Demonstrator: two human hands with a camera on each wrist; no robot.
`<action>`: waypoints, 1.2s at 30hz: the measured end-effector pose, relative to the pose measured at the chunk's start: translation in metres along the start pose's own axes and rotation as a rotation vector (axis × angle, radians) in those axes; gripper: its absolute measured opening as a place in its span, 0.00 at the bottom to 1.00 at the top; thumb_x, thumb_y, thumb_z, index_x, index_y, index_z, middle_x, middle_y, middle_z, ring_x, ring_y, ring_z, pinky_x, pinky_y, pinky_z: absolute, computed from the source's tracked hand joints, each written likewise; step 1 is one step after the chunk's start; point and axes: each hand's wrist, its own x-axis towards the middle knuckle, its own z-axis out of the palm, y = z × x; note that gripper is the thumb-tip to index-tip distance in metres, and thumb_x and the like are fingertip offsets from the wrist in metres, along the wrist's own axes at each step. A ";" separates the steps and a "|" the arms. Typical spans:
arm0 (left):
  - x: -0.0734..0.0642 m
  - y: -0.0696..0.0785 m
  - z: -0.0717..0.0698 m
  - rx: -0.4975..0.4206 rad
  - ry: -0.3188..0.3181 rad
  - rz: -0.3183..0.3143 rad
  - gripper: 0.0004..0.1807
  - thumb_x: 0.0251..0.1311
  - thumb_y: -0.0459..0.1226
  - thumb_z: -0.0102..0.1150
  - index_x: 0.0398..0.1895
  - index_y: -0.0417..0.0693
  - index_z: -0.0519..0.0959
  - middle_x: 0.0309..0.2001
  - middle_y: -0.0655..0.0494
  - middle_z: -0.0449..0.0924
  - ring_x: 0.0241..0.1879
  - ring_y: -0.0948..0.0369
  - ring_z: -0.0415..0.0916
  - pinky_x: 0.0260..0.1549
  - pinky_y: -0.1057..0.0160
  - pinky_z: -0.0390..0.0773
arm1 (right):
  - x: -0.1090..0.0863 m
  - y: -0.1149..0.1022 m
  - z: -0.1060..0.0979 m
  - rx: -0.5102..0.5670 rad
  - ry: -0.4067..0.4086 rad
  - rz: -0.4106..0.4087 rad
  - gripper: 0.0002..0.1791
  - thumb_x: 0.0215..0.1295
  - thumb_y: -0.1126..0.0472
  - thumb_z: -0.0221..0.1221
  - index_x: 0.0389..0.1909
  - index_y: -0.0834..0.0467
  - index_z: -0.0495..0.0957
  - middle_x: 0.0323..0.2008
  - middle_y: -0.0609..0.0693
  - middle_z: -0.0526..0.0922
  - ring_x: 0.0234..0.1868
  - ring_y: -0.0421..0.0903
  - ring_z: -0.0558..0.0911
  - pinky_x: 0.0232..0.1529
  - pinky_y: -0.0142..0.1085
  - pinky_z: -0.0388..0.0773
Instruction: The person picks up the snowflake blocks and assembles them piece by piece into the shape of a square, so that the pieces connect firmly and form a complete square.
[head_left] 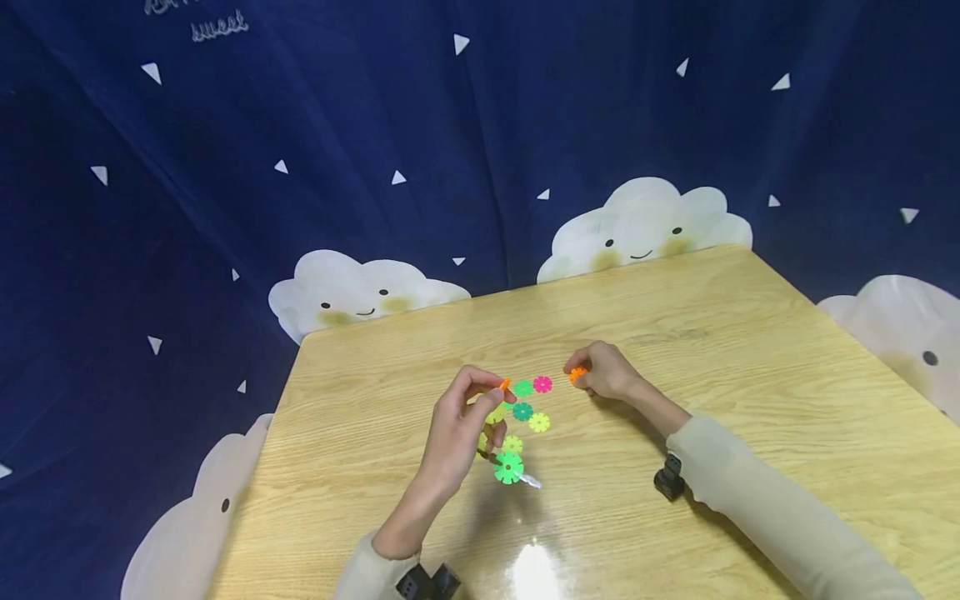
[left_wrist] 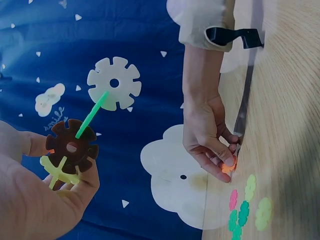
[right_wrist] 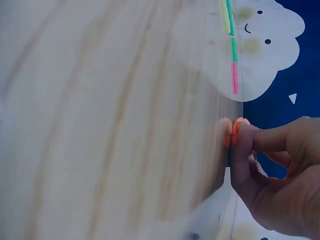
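My left hand (head_left: pixel 453 433) is raised over the table and holds a chain of notched plastic snowflake discs. In the left wrist view the chain runs from a yellow disc (left_wrist: pixel 60 172) through a brown disc (left_wrist: pixel 75 132) and a green disc (left_wrist: pixel 92 114), edge-on, to a white disc (left_wrist: pixel 102 77). An orange disc (head_left: pixel 505 385) shows between the thumb and index finger of that hand. My right hand (head_left: pixel 611 375) pinches another orange disc (head_left: pixel 577 374) low at the tabletop; in the right wrist view this orange disc (right_wrist: pixel 240 131) is at the fingertips.
Loose discs lie between the hands on the wooden table (head_left: pixel 360 392): a pink disc (head_left: pixel 542 384), a green disc (head_left: pixel 522 388), a teal disc (head_left: pixel 522 412), a yellow disc (head_left: pixel 539 422) and others partly behind the left hand. A dark blue curtain (head_left: pixel 337 108) with clouds hangs behind.
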 end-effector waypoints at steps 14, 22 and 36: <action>0.001 0.000 0.003 -0.006 -0.005 -0.011 0.09 0.76 0.34 0.50 0.53 0.39 0.74 0.46 0.37 0.80 0.17 0.61 0.70 0.16 0.72 0.71 | -0.024 -0.012 -0.005 0.253 0.016 0.015 0.07 0.67 0.77 0.62 0.42 0.66 0.84 0.37 0.62 0.82 0.21 0.47 0.78 0.19 0.33 0.79; 0.002 0.001 0.007 -0.018 -0.023 -0.008 0.09 0.76 0.34 0.50 0.53 0.40 0.74 0.47 0.35 0.80 0.17 0.61 0.69 0.16 0.72 0.69 | -0.048 -0.053 -0.008 0.408 0.133 -0.070 0.10 0.67 0.71 0.67 0.48 0.64 0.81 0.39 0.61 0.83 0.17 0.46 0.74 0.17 0.36 0.76; 0.005 0.001 0.017 -0.050 -0.050 0.011 0.08 0.75 0.33 0.52 0.51 0.39 0.74 0.42 0.45 0.81 0.17 0.61 0.68 0.17 0.71 0.70 | -0.092 -0.116 -0.012 0.563 0.131 -0.233 0.10 0.66 0.65 0.69 0.45 0.63 0.81 0.35 0.61 0.85 0.15 0.45 0.71 0.17 0.33 0.72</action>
